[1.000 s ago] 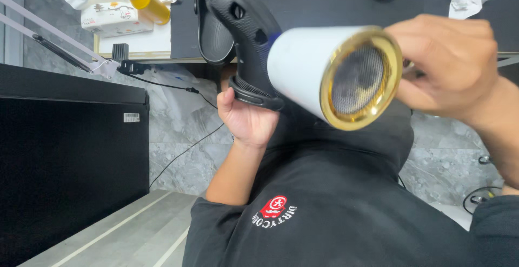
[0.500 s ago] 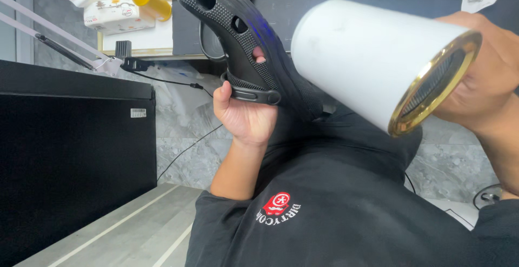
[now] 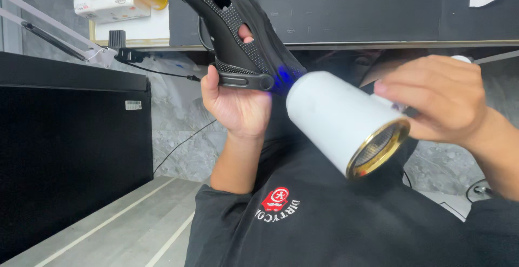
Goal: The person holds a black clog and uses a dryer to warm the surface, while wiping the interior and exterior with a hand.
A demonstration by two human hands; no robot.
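**Black clog and white dryer, both held**

Gripped in the left hand — a black perforated clog, held at its heel end, a fingertip showing through one hole. Clasped in the right hand — a white cylindrical dryer with gold-rimmed mesh end, its far end just beside the clog's blue-lit side. Behind both, a dark tabletop.

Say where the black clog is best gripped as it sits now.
Judging by its pose, grip the black clog at its heel end, from below: the left hand already cups that end, while the right hand points the white dryer at it.
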